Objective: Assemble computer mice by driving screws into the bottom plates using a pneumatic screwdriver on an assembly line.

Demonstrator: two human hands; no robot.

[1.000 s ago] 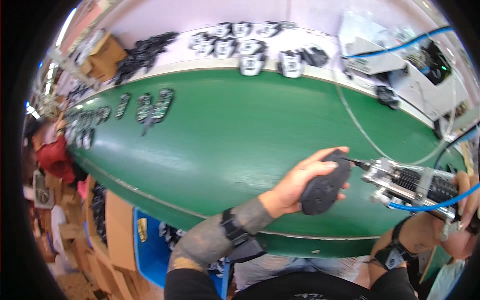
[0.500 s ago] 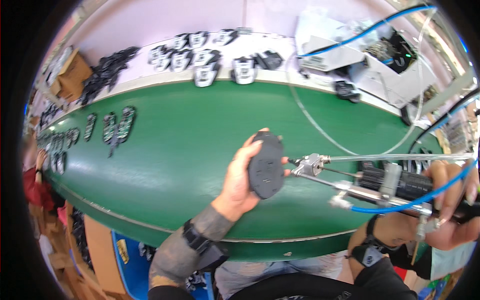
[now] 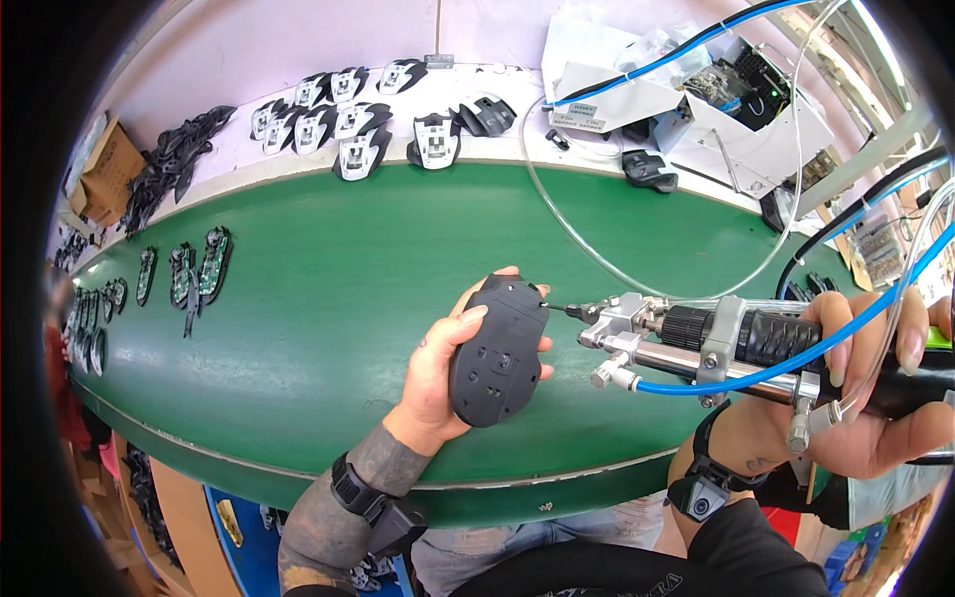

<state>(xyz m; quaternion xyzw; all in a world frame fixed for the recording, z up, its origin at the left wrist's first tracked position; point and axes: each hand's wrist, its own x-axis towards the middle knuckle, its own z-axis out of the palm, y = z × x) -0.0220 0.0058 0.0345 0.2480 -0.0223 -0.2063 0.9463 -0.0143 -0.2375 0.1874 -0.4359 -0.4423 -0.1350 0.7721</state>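
My left hand (image 3: 438,373) grips a dark grey computer mouse (image 3: 497,350), bottom side up, above the green belt (image 3: 328,298). My right hand (image 3: 875,398) is wrapped around a powered screwdriver (image 3: 736,343) with blue and clear hoses. The screwdriver lies nearly level and its tip touches the upper right edge of the mouse.
Several mouse shells and bases (image 3: 368,124) lie on the white ledge behind the belt. Circuit boards (image 3: 199,269) sit on the belt at the left. A finished black mouse (image 3: 649,169) and a white machine (image 3: 716,95) stand at the back right. A cardboard box (image 3: 104,164) is far left.
My left hand has turned the mouse and brought it toward the middle. The screwdriver tip has stayed at the edge of the mouse, and the view has shifted left.
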